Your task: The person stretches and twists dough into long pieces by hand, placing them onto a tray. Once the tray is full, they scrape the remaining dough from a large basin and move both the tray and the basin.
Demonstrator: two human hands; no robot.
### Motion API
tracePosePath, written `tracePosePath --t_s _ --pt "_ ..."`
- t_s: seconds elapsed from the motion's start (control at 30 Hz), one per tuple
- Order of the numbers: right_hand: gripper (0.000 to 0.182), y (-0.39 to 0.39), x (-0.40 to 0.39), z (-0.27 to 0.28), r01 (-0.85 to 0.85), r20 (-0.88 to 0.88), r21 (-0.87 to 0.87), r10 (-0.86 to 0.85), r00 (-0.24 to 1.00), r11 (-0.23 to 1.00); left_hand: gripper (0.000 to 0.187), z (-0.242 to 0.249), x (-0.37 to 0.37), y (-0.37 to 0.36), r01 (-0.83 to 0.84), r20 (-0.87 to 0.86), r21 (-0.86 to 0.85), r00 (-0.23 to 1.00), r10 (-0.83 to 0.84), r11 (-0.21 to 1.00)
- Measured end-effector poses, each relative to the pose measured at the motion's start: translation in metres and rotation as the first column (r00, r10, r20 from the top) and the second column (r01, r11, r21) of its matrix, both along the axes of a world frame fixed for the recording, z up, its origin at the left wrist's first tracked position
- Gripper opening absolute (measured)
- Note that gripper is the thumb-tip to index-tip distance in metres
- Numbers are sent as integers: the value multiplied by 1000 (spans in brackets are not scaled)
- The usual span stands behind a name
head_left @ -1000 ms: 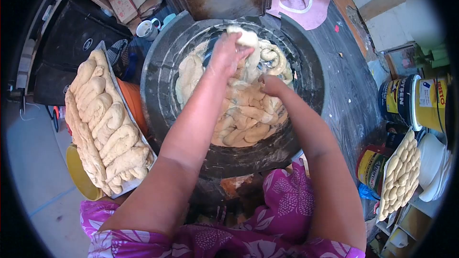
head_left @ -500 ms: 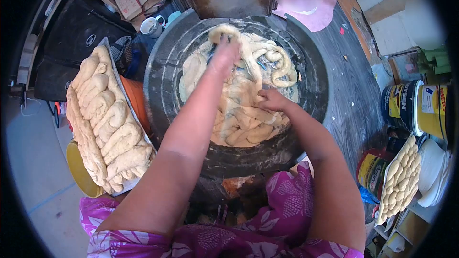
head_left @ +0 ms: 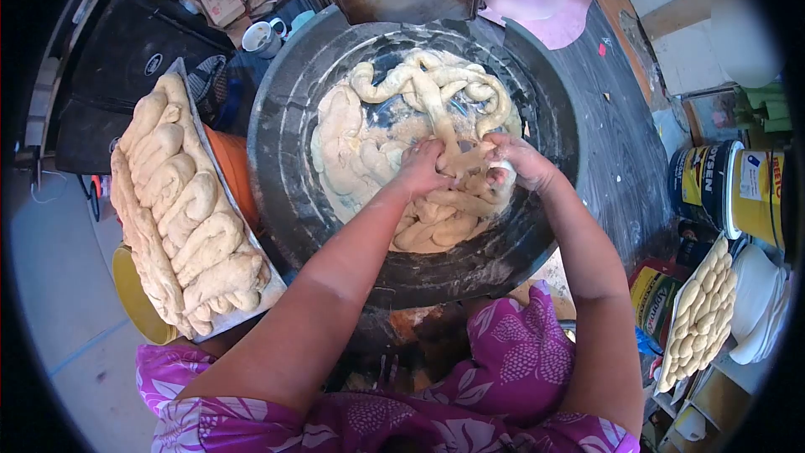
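Note:
A large round dark basin (head_left: 277,117) holds long ropes of pale dough (head_left: 344,130) dusted with flour. Near the basin's middle, my left hand (head_left: 426,169) is closed on a strand of dough, its fingers curled. Just to its right, my right hand (head_left: 521,164) pinches another part of the dough, with a piece hanging below its fingers. A stretch of dough, slightly blurred, lies between the two hands. Thick coiled strands rest beneath them, and a loop of dough curves along the basin's upper right.
On the left, a tray (head_left: 272,289) carries thick dough strips above an orange bucket (head_left: 231,169). Paint buckets (head_left: 703,180) and a board of small dough pieces (head_left: 698,319) are at the right. A white mug (head_left: 263,39) and a pink hat (head_left: 549,4) lie beyond the basin.
My left hand has come down from the upper dough to the basin's middle. My right hand has shifted slightly right and up. Dough is now held between them.

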State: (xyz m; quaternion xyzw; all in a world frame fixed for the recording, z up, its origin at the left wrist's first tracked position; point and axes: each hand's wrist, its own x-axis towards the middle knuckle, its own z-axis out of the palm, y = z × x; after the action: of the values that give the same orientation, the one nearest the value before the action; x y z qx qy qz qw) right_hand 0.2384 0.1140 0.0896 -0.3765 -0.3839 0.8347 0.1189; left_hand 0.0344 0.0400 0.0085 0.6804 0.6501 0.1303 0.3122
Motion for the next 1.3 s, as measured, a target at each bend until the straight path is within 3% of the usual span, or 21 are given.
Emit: tracePosePath --t_s 0.17,0.23,0.4,0.47,0.5,0.53,0.6,0.63,0.67,0.7,0.77,0.8,0.83,0.87,0.93,1.0,1.07,1.13,1.2,1.23,1.3 --pt "31 10 24 -21 38 56 62 -42 998 997 65 40 -20 30 186 81 -420 983 -168 888" --pt "25 15 33 -30 -141 130 123 125 984 982 62 27 -28 24 220 24 -367 974 -227 904" --pt "26 1 27 -38 -150 197 88 130 972 985 58 15 -18 19 258 -89 -284 952 -293 923" --pt "29 -3 23 -34 -209 116 110 196 974 972 52 1 -13 15 382 -221 -72 895 -388 921" --pt "27 -9 15 -25 -118 143 192 91 986 974 52 1 -12 17 382 -217 -72 895 -388 921" --pt "27 -8 9 -23 -119 145 190 92 985 975 48 2 -12 20 327 -82 -166 936 -343 930" --pt "41 -4 0 -22 -300 493 125 203 846 946 43 8 -16 22 282 48 -265 959 -279 922" --pt "41 -6 -5 -24 -299 492 125 202 847 946 36 14 -23 21 185 256 -312 961 -105 932" --pt "56 -7 -9 -30 -440 609 229 225 760 868 28 20 -29 22 100 438 -375 895 82 922" --pt "72 -9 -13 -37 -575 716 306 214 664 759 28 28 -32 20 102 433 -373 898 76 922" --pt "73 -26 -21 -66 -532 680 517 57 731 671 16 44 -37 11 3 731 -498 539 418 867" --pt "74 -32 -26 -74 -484 615 691 -85 784 537 16 59 -39 7 4 728 -497 546 415 868" --pt "74 -34 -38 -65 -480 611 694 -88 786 536 12 77 -39 4 7 788 -520 391 476 854" --pt "69 -36 -52 -57 -510 624 683 -55 779 523 9 95 -38 2 16 822 -540 223 523 842" --pt "63 -37 -66 -52 -539 636 675 -25 772 504 9 126 -34 5 -63 844 -503 180 505 862" --pt "53 -35 -74 -58 -607 611 598 193 768 524 11 147 -38 14 -253 921 -386 -64 383 887" --pt "48 -39 -74 -51 -715 669 535 292 684 450 16 154 -53 30 -358 959 -270 -22 281 894" --pt "53 -49 -62 -56 -778 772 548 173 612 306 21 163 -64 45 -421 970 -209 25 241 883" --pt "57 -52 -43 -68 -802 795 559 139 590 209 44 148 -73 64 -560 887 -3 380 261 828" --pt "61 -53 -37 -72 -822 816 559 102 569 113 44 137 -74 63 -561 887 -3 381 262 828" --pt "63 -60 -28 -81 -833 833 549 36 552 68 63 115 -72 62 -542 654 42 650 387 840"
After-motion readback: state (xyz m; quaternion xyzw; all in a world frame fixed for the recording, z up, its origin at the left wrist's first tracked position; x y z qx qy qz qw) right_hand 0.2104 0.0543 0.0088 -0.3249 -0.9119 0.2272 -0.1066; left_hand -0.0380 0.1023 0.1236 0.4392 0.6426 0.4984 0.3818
